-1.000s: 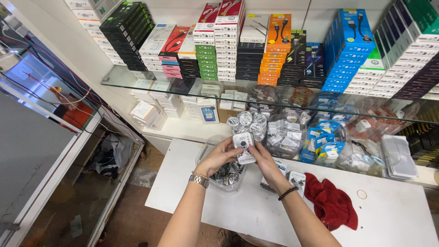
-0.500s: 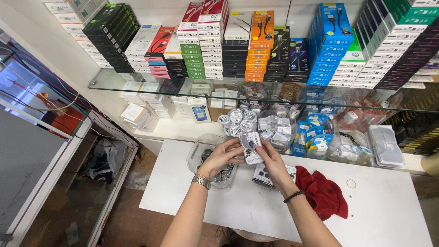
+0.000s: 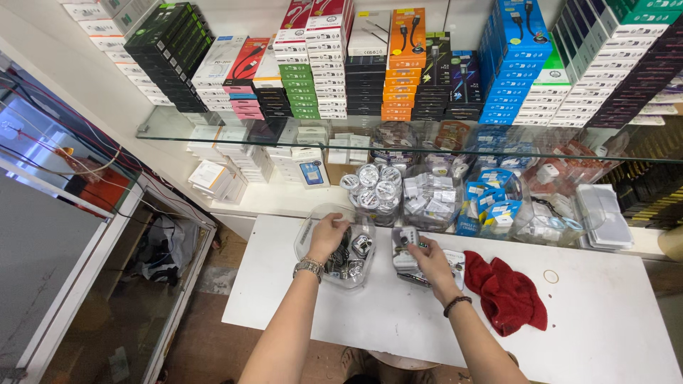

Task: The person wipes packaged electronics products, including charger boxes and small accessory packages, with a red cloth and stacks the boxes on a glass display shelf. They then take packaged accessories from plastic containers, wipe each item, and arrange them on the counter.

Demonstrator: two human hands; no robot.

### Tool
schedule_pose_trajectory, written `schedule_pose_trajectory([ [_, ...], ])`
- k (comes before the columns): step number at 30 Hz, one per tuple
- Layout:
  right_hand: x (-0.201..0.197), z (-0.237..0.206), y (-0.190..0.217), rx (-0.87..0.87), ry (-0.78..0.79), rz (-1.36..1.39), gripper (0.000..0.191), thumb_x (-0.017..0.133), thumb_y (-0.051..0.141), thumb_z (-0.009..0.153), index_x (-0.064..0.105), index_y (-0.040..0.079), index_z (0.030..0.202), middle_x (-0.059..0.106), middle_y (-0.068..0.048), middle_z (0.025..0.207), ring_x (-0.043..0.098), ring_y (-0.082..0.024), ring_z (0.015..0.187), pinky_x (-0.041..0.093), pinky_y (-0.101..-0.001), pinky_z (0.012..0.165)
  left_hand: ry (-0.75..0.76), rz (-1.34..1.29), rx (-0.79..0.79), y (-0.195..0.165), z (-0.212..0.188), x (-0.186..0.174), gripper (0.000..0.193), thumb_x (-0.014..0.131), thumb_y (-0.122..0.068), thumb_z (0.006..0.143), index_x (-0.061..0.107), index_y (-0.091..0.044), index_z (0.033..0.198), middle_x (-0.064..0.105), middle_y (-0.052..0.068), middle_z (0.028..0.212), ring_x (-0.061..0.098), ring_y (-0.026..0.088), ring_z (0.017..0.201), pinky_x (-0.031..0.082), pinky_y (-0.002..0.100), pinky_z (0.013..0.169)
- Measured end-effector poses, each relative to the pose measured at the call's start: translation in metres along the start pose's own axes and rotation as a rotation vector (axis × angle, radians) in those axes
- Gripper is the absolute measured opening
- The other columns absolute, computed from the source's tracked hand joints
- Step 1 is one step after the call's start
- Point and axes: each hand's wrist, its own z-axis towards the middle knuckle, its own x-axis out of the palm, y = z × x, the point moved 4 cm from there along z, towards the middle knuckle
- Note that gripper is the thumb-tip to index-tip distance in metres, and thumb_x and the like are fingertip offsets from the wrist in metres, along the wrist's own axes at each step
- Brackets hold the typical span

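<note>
My left hand (image 3: 329, 236), with a metal watch on its wrist, reaches into a clear plastic tub (image 3: 307, 238) on the white table (image 3: 384, 320); the tub holds several small packaged items. Whether the fingers hold one of them is hidden. My right hand (image 3: 432, 259), a dark band on its wrist, rests on a small clear packet (image 3: 405, 242) lying on a low pile of similar packets (image 3: 455, 264) on the table, fingers closed on its edge.
A red cloth (image 3: 506, 294) lies right of the pile, a rubber band (image 3: 551, 276) beyond it. Clear tubs of packaged goods (image 3: 434, 195) line the back under a glass shelf (image 3: 171, 126) stacked with coloured boxes (image 3: 402, 64). A glass cabinet (image 3: 64, 213) stands left.
Both hands held one small packet together above the table. Now they have parted: the left has gone down into the clear tub, the right has lowered the packet onto the pile.
</note>
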Motion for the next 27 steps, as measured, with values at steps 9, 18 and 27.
schedule_pose_trajectory([
  [9, 0.059, -0.02, 0.02, -0.229, -0.135, -0.792, 0.067, 0.075, 0.034, 0.088, 0.042, 0.014, 0.142, 0.055, -0.03, 0.125, 0.067, -0.047, 0.098, 0.057, -0.0502, 0.082, 0.305, 0.699, 0.269, 0.027, -0.001, 0.026, 0.042, 0.079, -0.003, 0.073, 0.078, -0.022, 0.111, 0.068, 0.012, 0.121, 0.063, 0.033, 0.117, 0.052, 0.043, 0.099],
  [18, 0.082, -0.007, 0.016, -0.241, -0.18, -1.246, 0.05, 0.072, 0.039, 0.086, 0.053, 0.013, 0.124, 0.059, -0.014, 0.121, 0.057, -0.031, 0.119, 0.044, -0.0473, 0.097, 0.427, 0.778, 0.544, 0.033, 0.0, 0.026, 0.042, 0.083, -0.006, 0.074, 0.077, -0.017, 0.114, 0.067, 0.013, 0.127, 0.062, 0.032, 0.118, 0.051, 0.043, 0.1],
  [27, 0.071, -0.005, 0.013, -0.377, -0.206, -1.39, 0.045, 0.07, 0.038, 0.087, 0.062, 0.011, 0.123, 0.064, -0.007, 0.117, 0.053, -0.025, 0.122, 0.033, -0.0491, 0.107, 0.613, -0.643, -0.053, -0.016, -0.002, -0.044, 0.04, 0.073, -0.024, 0.093, 0.067, 0.006, 0.119, 0.073, 0.012, 0.11, 0.074, 0.017, 0.094, 0.066, 0.032, 0.081],
])
